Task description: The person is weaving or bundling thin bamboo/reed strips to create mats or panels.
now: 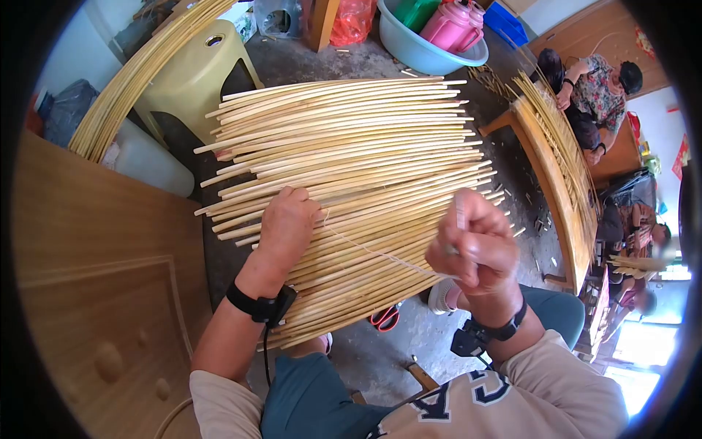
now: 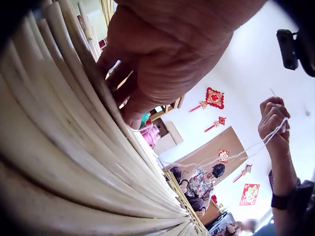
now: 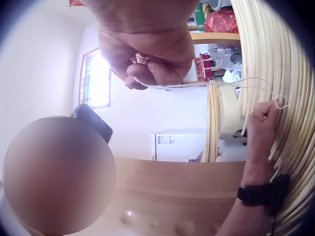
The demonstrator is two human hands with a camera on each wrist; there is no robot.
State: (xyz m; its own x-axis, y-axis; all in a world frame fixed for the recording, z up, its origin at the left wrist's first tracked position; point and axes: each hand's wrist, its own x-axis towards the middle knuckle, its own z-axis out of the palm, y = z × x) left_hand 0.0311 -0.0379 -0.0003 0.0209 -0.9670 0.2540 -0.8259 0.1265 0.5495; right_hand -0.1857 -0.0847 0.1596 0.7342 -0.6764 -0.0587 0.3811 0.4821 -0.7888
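Long pale peeled sticks [image 1: 351,157] lie side by side in a wide mat-like layer. My left hand [image 1: 287,223] is down on them near their left ends, its fingers and thumb gripping a stick [image 2: 110,105] in the left wrist view. A loop of white thread [image 3: 281,102] stands beside that hand. From there the thread [image 1: 387,256] runs to my right hand [image 1: 479,245], raised above the sticks' right side, which holds it in curled fingers. A thin needle-like tip [image 2: 272,92] sticks up from the right hand in the left wrist view.
Red-handled scissors [image 1: 385,317] lie on the floor below the sticks. A beige stool [image 1: 194,73] and a light blue basin [image 1: 395,44] stand beyond. A wooden door [image 1: 110,256] is close on the left. At right, a person [image 1: 596,91] works at a wooden frame [image 1: 545,157].
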